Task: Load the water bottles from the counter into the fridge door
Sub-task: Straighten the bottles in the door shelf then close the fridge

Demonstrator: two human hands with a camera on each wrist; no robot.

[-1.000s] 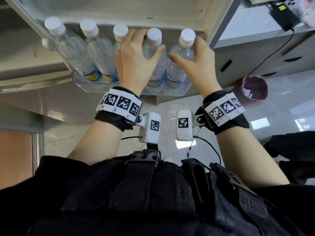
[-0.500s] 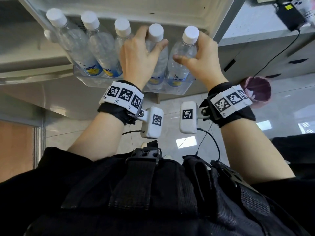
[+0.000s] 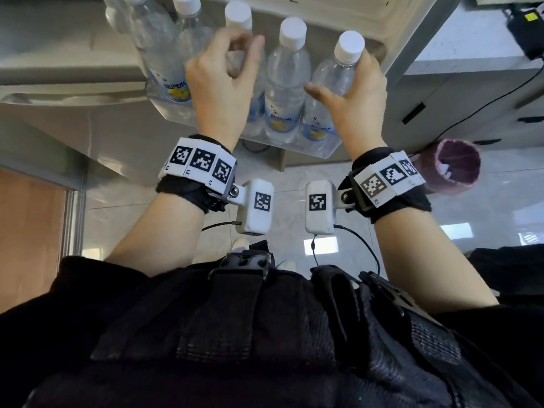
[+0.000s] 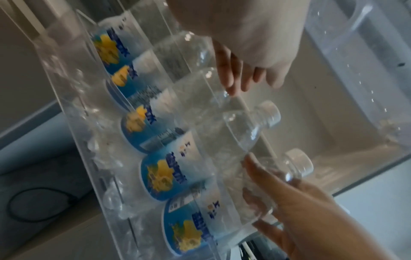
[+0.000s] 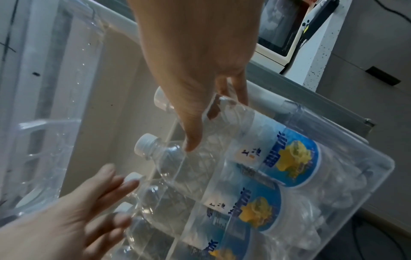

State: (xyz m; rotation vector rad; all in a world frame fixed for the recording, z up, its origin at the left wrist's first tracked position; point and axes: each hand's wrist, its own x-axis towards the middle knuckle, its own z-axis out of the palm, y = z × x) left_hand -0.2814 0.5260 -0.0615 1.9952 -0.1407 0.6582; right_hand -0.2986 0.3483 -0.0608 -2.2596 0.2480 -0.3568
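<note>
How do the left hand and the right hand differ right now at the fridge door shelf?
The right hand grips the rightmost water bottle near its shoulder; the left hand holds nothing. The right hand's thumb and fingers wrap that bottle, while the left hand's fingers are spread, loosely bent and blurred in front of the third bottle. Both hands are raised at the clear door shelf, where the bottles stand in a row.

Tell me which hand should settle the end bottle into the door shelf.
Right. The right hand already grips the end bottle near its neck, with its base in the door shelf. The left hand holds nothing, fingers loosely curled in front of other bottles.
</note>
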